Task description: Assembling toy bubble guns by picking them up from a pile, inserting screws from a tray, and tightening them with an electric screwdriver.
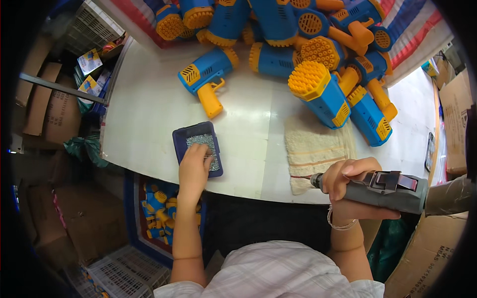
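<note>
My left hand (194,166) reaches into a small dark blue tray (219,171) filled with small silvery screws (202,139). Its fingers are pinched together at the heap; whatever they grip is too small to make out. A grey power screwdriver (397,197) lies sideways in my right hand (348,176), its tip pointing left over the near edge of a folded beige towel (313,141). Beyond the tray, a blue and yellow toy bubble gun (206,69) rests on its side. Another toy gun (318,94), its yellow nozzle end facing me, lies against the towel's far edge.
Several more blue and yellow toy guns (273,22) are piled at the white table's (238,144) far side. A phone (429,149) lies by the right edge. Below the table's left front, a bin (131,208) holds toy parts. Cardboard boxes (54,109) stand on both sides.
</note>
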The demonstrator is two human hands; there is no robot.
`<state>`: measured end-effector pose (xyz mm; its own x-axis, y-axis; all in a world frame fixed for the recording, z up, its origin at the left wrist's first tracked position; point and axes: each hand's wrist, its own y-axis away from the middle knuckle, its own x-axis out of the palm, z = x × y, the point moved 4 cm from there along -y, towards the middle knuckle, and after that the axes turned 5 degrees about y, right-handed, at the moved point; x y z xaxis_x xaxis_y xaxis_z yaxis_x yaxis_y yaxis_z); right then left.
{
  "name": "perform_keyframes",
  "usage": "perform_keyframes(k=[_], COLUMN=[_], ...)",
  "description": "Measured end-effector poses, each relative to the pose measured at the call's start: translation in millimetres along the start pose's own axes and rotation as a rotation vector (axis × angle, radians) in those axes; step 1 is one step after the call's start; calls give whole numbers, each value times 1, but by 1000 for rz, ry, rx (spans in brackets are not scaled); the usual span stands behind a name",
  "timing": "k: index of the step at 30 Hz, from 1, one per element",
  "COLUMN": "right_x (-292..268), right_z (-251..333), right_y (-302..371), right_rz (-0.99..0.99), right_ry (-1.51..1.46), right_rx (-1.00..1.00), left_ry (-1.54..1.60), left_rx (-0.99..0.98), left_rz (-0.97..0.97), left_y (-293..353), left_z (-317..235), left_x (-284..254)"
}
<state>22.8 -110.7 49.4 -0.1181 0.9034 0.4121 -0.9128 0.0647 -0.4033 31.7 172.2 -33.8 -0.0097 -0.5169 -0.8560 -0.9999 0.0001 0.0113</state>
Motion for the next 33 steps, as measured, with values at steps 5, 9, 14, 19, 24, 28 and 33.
perform_keyframes(k=[5, 9, 14, 19, 24, 28, 33], right_x=[8, 16, 18, 22, 24, 24, 23], right_z=[1, 6, 10, 11, 10, 15, 18], right_y=[-3, -2, -2, -6, -6, -4, -6], right_rz=[19, -2, 93, 198, 216, 133, 91], right_ry=[-6, -25, -63, -131, -92, -177, -165], right_rx=[28, 95, 143, 47, 67, 163, 125], left_ry=[106, 22, -1, 299, 390, 342, 325], left_rx=[-50, -258, -313, 441, 528, 572, 594], left_rz=[-125, -183, -218, -116, -72, -103, -111], left_y=[3, 8, 12, 23, 27, 25, 26], left_z=[-1, 6, -5, -101, -126, -130, -133], left_x=[-11, -13, -18, 13, 28, 26, 22])
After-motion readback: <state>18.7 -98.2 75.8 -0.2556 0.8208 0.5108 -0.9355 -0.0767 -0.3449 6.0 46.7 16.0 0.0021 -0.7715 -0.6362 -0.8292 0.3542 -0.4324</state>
